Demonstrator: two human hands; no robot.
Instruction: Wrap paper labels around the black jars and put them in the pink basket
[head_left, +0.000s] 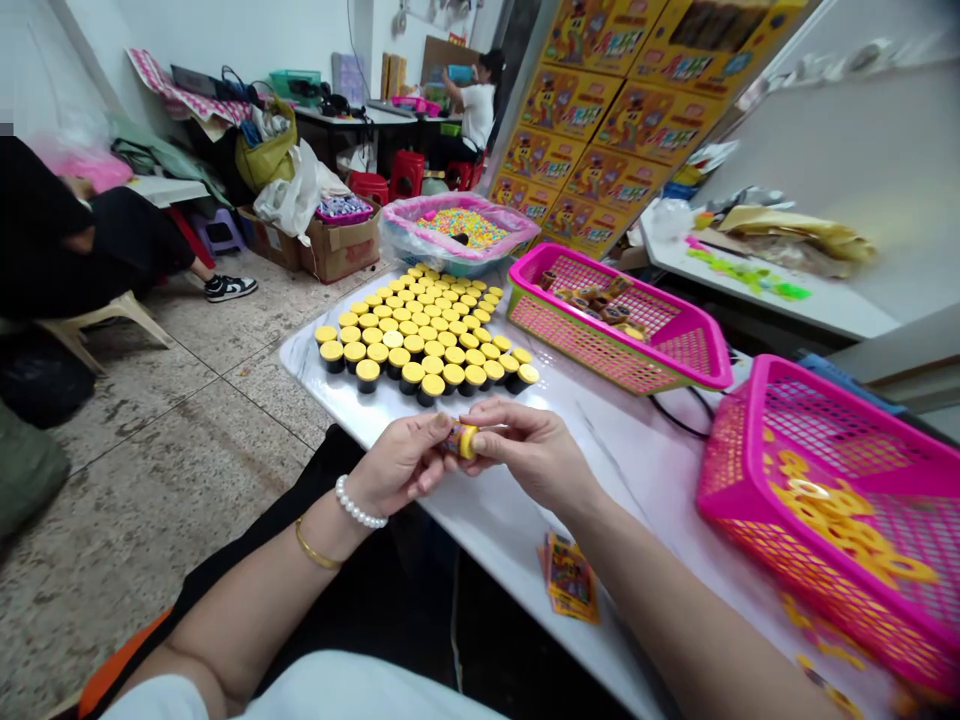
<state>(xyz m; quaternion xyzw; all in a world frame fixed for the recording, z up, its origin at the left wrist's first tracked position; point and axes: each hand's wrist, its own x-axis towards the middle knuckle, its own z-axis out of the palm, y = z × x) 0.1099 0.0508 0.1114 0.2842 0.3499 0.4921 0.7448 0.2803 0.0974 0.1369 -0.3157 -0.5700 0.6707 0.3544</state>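
My left hand (401,462) and my right hand (529,450) meet over the near edge of the white table (645,450), both closed round one small jar with a yellow lid (466,440). The left fingers wrap its body and the right fingertips pinch at the lid. Just beyond the hands stands a block of several black jars with yellow lids (424,335). A printed label sheet (570,578) lies on the table beside my right forearm.
A pink basket (679,345) with a few labelled items sits mid-table. Another pink basket (742,470) with yellow rings is at the right. A tub of coloured candy (459,228) stands at the far end. Yellow cartons (600,110) are stacked behind. One person sits at left, another at the back.
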